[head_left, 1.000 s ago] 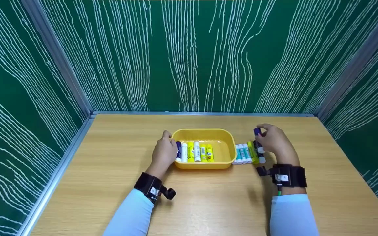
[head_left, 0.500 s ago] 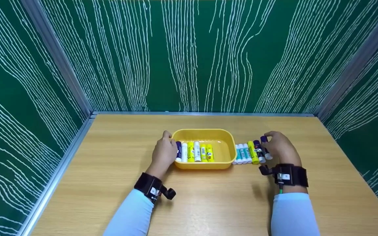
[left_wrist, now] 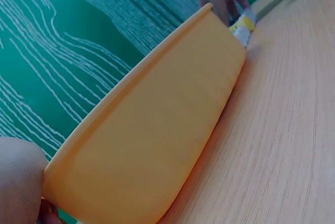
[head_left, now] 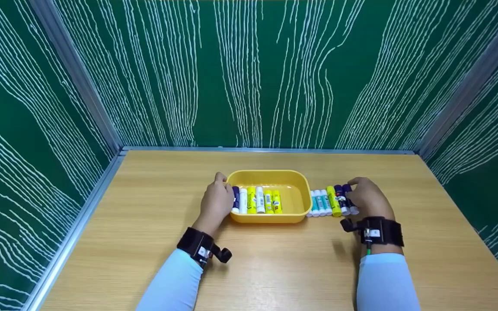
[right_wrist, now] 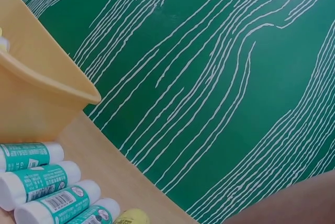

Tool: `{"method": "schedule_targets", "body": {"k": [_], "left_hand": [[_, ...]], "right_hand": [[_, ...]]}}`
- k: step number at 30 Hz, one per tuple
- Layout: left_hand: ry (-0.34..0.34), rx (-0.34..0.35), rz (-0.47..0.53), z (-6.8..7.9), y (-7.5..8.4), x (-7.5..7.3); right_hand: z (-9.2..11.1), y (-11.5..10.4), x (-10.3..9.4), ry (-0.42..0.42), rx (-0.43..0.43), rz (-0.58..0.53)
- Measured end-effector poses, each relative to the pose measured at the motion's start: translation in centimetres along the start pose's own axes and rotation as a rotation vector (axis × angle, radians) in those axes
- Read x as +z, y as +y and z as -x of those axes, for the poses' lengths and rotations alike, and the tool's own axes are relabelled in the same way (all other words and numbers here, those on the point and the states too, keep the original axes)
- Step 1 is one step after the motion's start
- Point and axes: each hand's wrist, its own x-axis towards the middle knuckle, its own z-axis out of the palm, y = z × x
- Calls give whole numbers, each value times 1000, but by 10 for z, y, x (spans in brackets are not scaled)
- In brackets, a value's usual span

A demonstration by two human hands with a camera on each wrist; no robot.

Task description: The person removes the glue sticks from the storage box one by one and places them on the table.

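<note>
My left hand (head_left: 217,199) grips the left end of a yellow plastic basket (head_left: 294,198), thumb and fingers at its rim. Inside, several glue sticks (head_left: 251,201) lie side by side, purple, white and yellow. Outside the basket's right end runs a row of glue sticks on the table: teal-and-white ones (head_left: 320,203), a yellow one (head_left: 333,201) and a purple-capped one (head_left: 340,199). At the row's right end my right hand (head_left: 371,199) holds another purple-capped glue stick (head_left: 347,188), lying alongside its neighbour; the hand partly covers it.
The wooden table (head_left: 275,268) meets green walls (head_left: 270,86) with white wavy lines at the back and sides. A metal rail (head_left: 167,149) edges the table. Black straps with small cameras sit on both wrists.
My right hand has lowered a purple-capped glue stick from above the row and brought it left against the row's right end. The left hand and basket have stayed put.
</note>
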Motion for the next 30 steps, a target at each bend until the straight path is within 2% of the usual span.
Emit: {"method": "schedule_targets", "body": {"k": [5,18,24,30], "left_hand": [[-1,-7,-2,1,1,0],[0,1,-2,1,0,0],[2,2,1,0,0,0],[10,20,-7,0,-1,-1]], "right_hand": [[-2,1,0,-6,20,-49],[5,2,0,-16,19,-71],[6,2,-1,-19,30,-138],[6,1,-2,-5,9,-110]]}}
